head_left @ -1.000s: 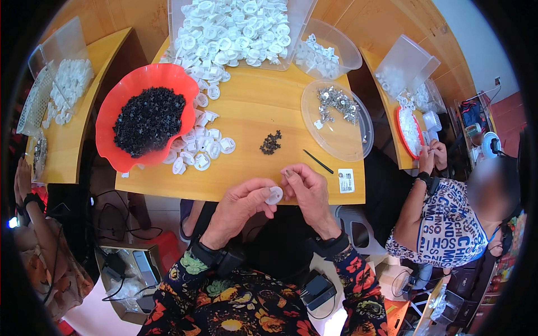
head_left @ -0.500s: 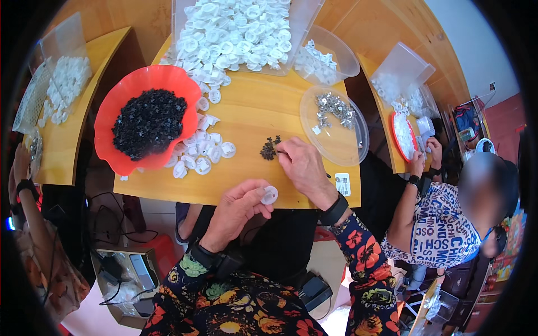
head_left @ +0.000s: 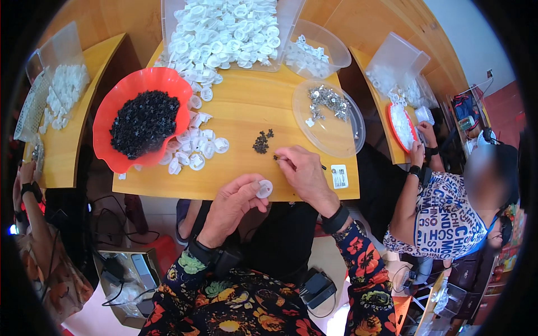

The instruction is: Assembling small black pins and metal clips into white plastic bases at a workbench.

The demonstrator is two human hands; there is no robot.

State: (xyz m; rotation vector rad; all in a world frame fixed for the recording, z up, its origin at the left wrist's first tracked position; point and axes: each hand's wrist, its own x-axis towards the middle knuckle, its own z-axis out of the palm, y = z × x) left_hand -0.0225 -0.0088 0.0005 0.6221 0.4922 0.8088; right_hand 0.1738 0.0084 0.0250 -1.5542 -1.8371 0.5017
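Between the thumb and fingers of my left hand (head_left: 236, 206) is a round white plastic part (head_left: 264, 189), held over the table's front edge. My right hand (head_left: 305, 176) is pinched shut on a small black piece (head_left: 276, 157), just to the right of the held part. A little pile of black pieces (head_left: 261, 142) lies on the table beyond my right fingertips. At the left, a red scalloped bowl (head_left: 102, 130) holds a heap of similar black pieces (head_left: 147, 124). Loose white plastic parts (head_left: 196, 147) are scattered along the bowl's right side.
A clear bin (head_left: 287, 33) full of white parts stands at the back, beside a clear round tub (head_left: 339, 53). Small metal pieces (head_left: 336, 106) lie in a clear shallow dish (head_left: 305, 120). A white label card (head_left: 339, 176) is near the right edge. Co-workers sit on both sides.
My right hand has drawn back from the black pile toward me, with a small black piece in its fingertips. The left hand still holds the white part. The whole view has shifted slightly.
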